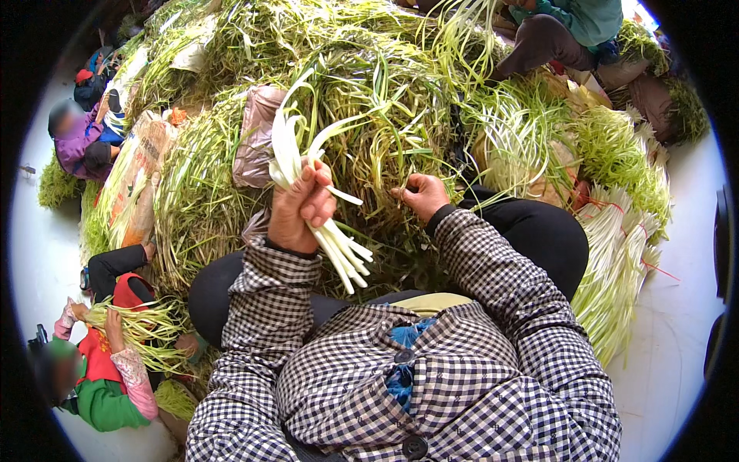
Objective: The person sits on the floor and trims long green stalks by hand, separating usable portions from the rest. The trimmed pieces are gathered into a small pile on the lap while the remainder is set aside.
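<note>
My left hand (303, 205) is closed around a small bunch of blanched garlic-like shoots (335, 248). Their white stem ends point down towards my lap, and the pale flat leaves bend over above the fist. To the right, my right hand (424, 196) is apart from the bunch, thumb and fingertips drawn together over the heap of leaf scraps (375, 138). Whether a thin scrap is pinched there is hard to make out. The heap of loose green and withered leaves lies right in front of my crossed legs.
Tied bundles of pale shoots (612, 260) with red string lie at my right on the white floor (652, 358). Loose shoots (514, 138) rest nearer. A brownish plastic bag (257, 136) and a printed sack (135, 173) stand left. A co-worker (109, 369) holds shoots; others sit farther off.
</note>
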The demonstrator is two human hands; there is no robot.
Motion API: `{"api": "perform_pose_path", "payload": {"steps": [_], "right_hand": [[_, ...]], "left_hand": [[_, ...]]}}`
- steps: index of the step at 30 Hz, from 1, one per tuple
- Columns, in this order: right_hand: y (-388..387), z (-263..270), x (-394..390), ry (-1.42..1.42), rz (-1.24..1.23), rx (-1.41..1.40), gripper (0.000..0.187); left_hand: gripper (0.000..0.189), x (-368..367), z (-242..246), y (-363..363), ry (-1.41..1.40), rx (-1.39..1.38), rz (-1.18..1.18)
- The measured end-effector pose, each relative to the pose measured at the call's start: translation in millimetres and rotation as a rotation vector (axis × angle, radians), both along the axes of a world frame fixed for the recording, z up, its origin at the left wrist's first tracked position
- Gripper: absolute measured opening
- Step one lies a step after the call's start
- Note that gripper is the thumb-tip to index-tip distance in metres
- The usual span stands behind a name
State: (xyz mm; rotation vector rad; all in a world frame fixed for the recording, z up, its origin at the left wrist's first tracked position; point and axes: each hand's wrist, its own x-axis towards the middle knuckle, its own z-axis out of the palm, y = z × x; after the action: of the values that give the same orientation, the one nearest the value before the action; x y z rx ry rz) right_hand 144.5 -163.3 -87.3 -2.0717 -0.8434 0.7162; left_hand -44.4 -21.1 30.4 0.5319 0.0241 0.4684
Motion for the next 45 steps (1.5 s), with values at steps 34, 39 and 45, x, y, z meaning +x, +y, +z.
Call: {"api": "perform_pose_path", "payload": {"steps": [34,39,45], "right_hand": [[0,96,-68,0.274,0.785,0.339,0.016],[7,54,-50,0.077,0.55,0.51,0.015],[1,-18,0,-0.22,0.213,0.096,0.041]], "left_hand": [[0.036,-4,-10,-1,0.354,-0.103,-0.21],[0.034,-20,5,18,0.262,-0.233,-0.381],[0.032,-39,16,45,-0.028,-0.29,-0.363]]}}
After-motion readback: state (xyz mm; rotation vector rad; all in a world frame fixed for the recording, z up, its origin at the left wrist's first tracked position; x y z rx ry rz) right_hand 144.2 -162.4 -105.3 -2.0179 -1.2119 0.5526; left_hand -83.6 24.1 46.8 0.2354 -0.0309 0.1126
